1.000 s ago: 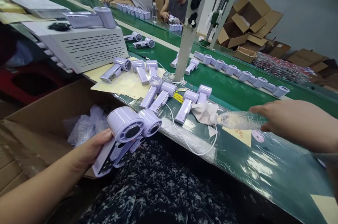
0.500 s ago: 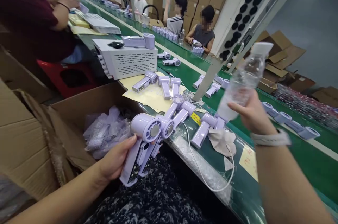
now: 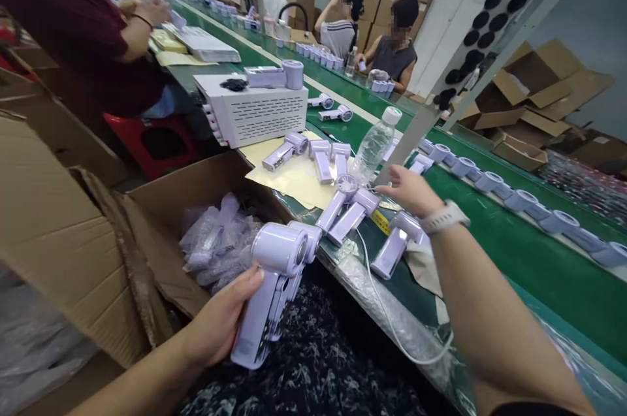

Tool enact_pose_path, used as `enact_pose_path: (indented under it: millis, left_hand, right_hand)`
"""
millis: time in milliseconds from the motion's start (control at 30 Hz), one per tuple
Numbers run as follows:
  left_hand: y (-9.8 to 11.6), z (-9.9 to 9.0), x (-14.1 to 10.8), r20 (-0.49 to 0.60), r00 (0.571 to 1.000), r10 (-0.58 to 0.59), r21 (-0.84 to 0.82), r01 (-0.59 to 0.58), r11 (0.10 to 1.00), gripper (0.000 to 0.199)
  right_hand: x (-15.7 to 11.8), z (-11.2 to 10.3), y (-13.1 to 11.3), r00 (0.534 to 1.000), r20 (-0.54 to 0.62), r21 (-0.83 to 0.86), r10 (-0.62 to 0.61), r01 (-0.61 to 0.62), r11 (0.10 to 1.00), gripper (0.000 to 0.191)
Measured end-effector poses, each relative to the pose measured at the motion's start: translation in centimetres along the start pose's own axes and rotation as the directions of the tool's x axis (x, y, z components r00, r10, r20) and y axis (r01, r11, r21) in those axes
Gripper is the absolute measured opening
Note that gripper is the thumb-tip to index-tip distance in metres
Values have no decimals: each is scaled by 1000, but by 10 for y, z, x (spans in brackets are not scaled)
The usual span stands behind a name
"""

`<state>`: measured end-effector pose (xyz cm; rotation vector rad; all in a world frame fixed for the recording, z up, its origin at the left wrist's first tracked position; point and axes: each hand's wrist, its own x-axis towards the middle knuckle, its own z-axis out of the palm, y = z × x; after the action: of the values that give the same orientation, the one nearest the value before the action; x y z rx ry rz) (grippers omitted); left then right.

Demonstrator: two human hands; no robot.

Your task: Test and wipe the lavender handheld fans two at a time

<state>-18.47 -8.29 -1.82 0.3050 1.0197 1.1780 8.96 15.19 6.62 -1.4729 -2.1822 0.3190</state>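
Observation:
Two purple handheld fans are gripped in my left hand, low at the table's edge, with their round heads up. The nearer fan partly hides the other. My right hand is open beside the metal post, its fingers stretched out and touching nothing I can make out. Just beyond it stands a clear plastic bottle with a white cap, upright and slightly tilted in view. Several more purple fans lie on the table around my right hand, and a whitish cloth is under my forearm.
An open carton with plastic-wrapped pieces sits at my left. A white vented box carries another fan. The green conveyor belt runs diagonally with purple parts on it. A white cable loops over the table edge. Several people work along the line.
My right hand has set the bottle down by the post and let go of it, moving left and away from me. The left hand still holds the fans, now turned slightly.

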Motion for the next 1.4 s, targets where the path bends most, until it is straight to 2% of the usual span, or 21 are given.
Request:
enact_pose_path:
  millis: [67,133,167,233,300,367,433,500,533,600,667,733,800,867,967,1033,1133,1233,1267,1400]
  left_hand:
    - [7,11,7,64,997,34,11,-35,999,47]
    - [9,28,15,141,989,51,23,-55,998,45]
    - [8,38,19,179,982,59,26,-64,998,45]
    - [1,63,24,243,968,59,25,-67,997,47]
    - [-11,91,25,279,960,35,22,-42,999,52]
    - [-26,114,21,282,959,-15,31,7,999,58]
    - [-41,131,14,276,960,-53,54,39,998,62]
    - [-54,141,6,279,958,-73,81,53,995,63]
    - [-59,144,3,282,957,-70,88,47,995,63]
    - [-67,149,-2,297,953,-53,94,26,995,60]
    - [-71,153,-6,325,945,-36,95,6,995,59]
    - [-73,157,-11,375,926,-45,105,6,994,59]
    - [-74,161,-16,445,893,-63,148,-4,989,59]
    - [-72,163,-21,502,862,-76,261,-68,963,57]
    - [-64,162,-27,533,844,-59,458,-229,859,55]
    - [-57,159,-27,572,818,-67,495,-279,823,56]
    - [-50,153,-25,616,780,-115,458,-235,857,61]
    - [-49,146,-20,621,766,-166,428,-154,890,63]
    - [-50,144,-18,621,762,-181,426,-134,895,59]
    - [-52,135,-12,598,776,-200,427,-97,899,48]
  right_hand:
    - [-48,-34,14,995,-53,-84,87,-92,992,30]
    - [-102,-50,29,981,-96,-155,171,-184,971,22]
    - [-127,-48,35,981,-93,-201,173,-189,961,22]
    - [-165,-31,47,982,-97,-217,163,-180,959,13]
    - [-183,-9,56,969,-195,-213,151,-192,958,14]
    - [-189,0,61,931,-339,-184,138,-209,960,20]
    - [-193,-9,63,865,-486,-142,123,-217,966,24]
    - [-200,-26,60,773,-617,-24,145,-203,979,25]
    - [-205,-34,55,729,-663,57,171,-179,982,23]
    - [-216,-42,39,691,-676,257,255,-103,961,18]
    - [-227,-40,16,711,-625,444,322,-15,896,14]
    - [-235,-30,-9,759,-575,533,305,65,844,13]
    - [-240,-17,-29,811,-547,518,209,131,845,14]
    - [-241,-5,-40,860,-499,462,104,162,872,20]
    - [-240,2,-40,901,-431,429,51,155,890,53]
    - [-239,-3,-35,927,-376,408,13,153,900,65]
    - [-237,-18,-29,961,-228,334,-155,227,915,76]
    - [-235,-24,-27,958,-96,273,-271,288,918,84]
    - [-233,-22,-28,957,-93,264,-274,289,920,84]
    - [-227,-5,-33,962,-200,253,-185,233,939,79]
